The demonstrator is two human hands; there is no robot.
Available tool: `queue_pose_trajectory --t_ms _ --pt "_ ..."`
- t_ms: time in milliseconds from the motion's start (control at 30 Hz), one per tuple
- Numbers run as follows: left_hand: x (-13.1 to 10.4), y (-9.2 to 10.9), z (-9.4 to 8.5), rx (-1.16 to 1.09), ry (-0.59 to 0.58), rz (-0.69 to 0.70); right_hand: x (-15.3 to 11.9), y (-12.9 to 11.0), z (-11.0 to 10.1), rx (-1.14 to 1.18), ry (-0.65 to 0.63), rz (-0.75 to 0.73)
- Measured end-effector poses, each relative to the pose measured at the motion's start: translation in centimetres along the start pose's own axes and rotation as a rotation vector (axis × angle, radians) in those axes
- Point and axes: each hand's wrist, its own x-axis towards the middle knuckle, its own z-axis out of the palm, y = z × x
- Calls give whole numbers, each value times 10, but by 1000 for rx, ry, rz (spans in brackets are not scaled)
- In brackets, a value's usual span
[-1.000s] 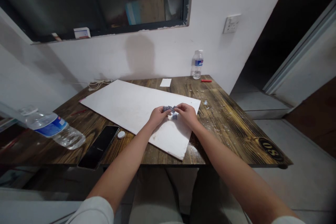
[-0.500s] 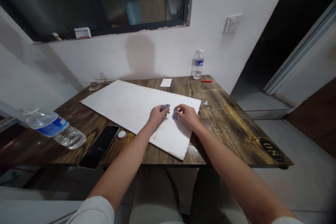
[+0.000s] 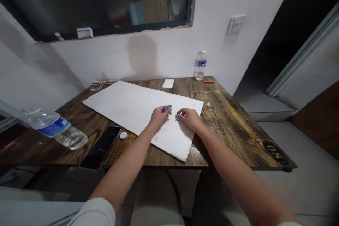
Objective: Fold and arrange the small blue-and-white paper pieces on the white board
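Above the white board, my left hand is closed around small dark grey patterned flat pieces, which look like a little stack of cards. A short gap to the right, the fingers of my right hand pinch a small blue-and-white patterned flat piece. This piece is low over the board's right part; I cannot tell whether it touches the surface. My fingertips cover part of the pieces, and their exact kind is too small to make out.
On the wooden table lie a phone, a white cap and a large tilted water bottle at left. A small bottle, a red stick-like object, white paper and a cable are toward the back.
My right hand has dipped slightly, and the blue piece shows lower and shorter, tipped flatter toward the board. My left hand keeps its hold in nearly the same place.
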Motion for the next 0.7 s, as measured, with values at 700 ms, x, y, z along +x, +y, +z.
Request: queue_pose_trajectory --t_ms 700 --pt "0 -3 -1 66 -18 22 3 3 8 -165 -20 -67"
